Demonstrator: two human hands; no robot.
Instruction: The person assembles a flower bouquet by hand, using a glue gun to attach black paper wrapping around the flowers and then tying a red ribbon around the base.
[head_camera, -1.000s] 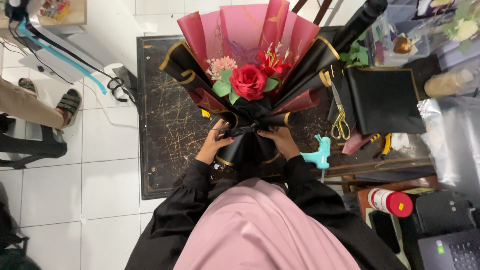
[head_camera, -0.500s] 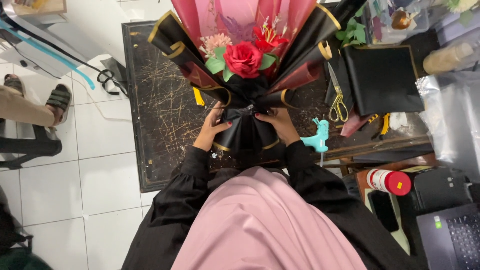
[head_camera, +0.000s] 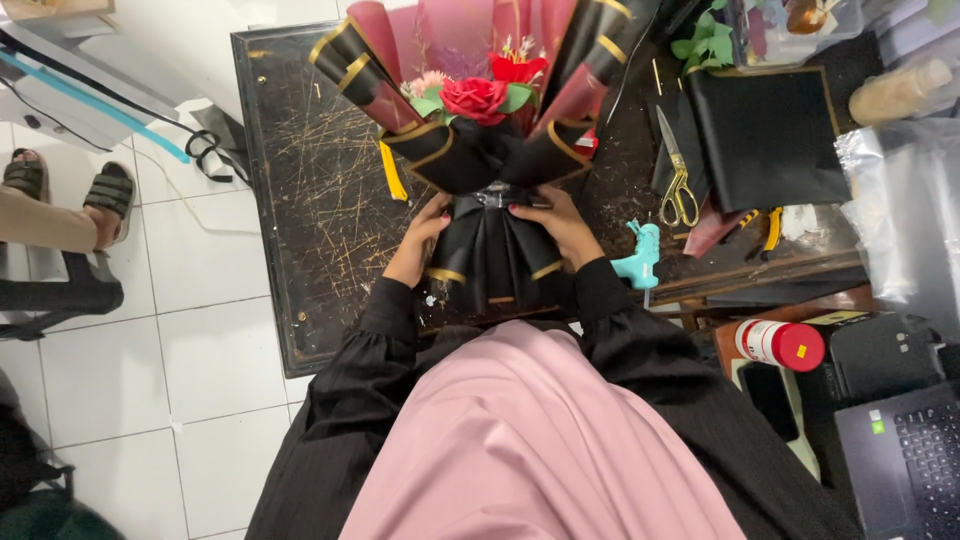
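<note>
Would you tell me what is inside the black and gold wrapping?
The wrapping holds a red rose, a pink flower and green leaves. Stems are hidden where both hands grip.

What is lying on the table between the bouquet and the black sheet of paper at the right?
In the head view, gold-handled scissors lie on the dark table between the bouquet and the black sheet.

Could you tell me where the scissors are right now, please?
In the head view the gold-handled scissors lie on the dark table, right of the bouquet, above the turquoise glue gun, beside black paper.
</note>
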